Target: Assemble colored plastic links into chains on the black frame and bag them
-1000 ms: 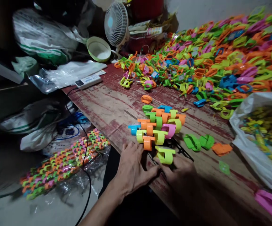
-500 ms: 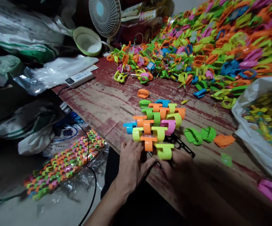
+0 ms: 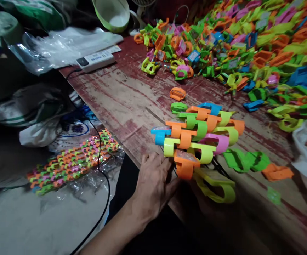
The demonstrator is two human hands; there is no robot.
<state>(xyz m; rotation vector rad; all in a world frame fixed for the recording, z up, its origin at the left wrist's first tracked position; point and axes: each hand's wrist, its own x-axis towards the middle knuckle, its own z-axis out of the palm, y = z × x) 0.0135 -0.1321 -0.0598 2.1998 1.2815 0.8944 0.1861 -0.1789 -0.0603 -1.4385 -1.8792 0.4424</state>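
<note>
Assembly of watch-shaped plastic pieces at a worn red-brown table point(image 3: 121, 94). A cluster of pieces point(image 3: 186, 139), in orange, lime, green, blue and pink, stands in close rows at the table's near edge, over a black frame point(image 3: 221, 169) that shows at its right side. The left hand point(image 3: 152, 180) lies at the cluster's near left corner, fingers bent and thumb reaching toward an orange piece point(image 3: 184, 170); whether they close on anything underneath cannot be told. The right hand point(image 3: 201, 200) (mostly lost in shadow) is below a tilted yellow-green piece point(image 3: 229, 194); its grip cannot be told either. Right of the cluster lie two green pieces point(image 3: 235, 160) and a flat orange piece point(image 3: 278, 172); beyond it sits a lone orange piece point(image 3: 177, 93). A mixed-colour heap point(image 3: 275, 47) fills the far right. At the far left are clear plastic bags point(image 3: 73, 44), a white oblong box point(image 3: 100, 62) and a pale green bowl point(image 3: 112, 17). Lower left: bagged rows of similar pieces point(image 3: 76, 161), beneath table level.
</note>
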